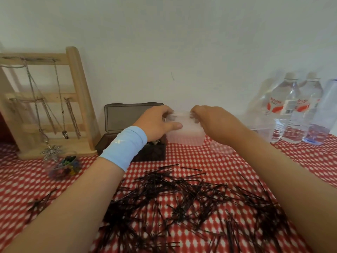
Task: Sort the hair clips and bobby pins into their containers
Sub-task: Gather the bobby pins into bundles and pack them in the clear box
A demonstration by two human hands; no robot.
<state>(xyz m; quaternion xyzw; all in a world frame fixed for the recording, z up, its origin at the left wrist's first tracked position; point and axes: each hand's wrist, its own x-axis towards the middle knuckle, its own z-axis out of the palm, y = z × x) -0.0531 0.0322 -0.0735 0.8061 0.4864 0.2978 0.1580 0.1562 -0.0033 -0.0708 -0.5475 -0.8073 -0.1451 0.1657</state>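
Plain white wall (164, 42) behind; table under a red-and-white checked cloth (200, 161), soft fabric look.

Both hands are on a translucent plastic container (184, 136): rectangular, frosted, standing upright on the cloth.
- Left hand (158, 123): thumb laid across the front wall, other fingers curled over the top rim, so it grips the container. A light-blue fabric wristband (124, 147) is on that wrist.
- Right hand (213, 123): fingertips bent down and pinching the rim at its right end.

Whether a lid sits on the rim is too blurred to tell.

Bobby pins (182, 203): thin dark metal, in a loose tangled heap on the cloth, nearer the camera than the fingers and between the two forearms. A small stray cluster lies outside the left forearm.

Just left of the left fingers is a dark brown plastic box (127, 117) with its hinged lid standing open; the contents are partly hidden by the wrist. Further left and nearer, a clear round cup (63, 166) holds small multicoloured clips. Beyond it stands a wooden ladder-shaped stand (80, 99) hung with metal chains.

Well right of the right fingers are clear plastic water bottles (284, 110) with red labels, against the wall.
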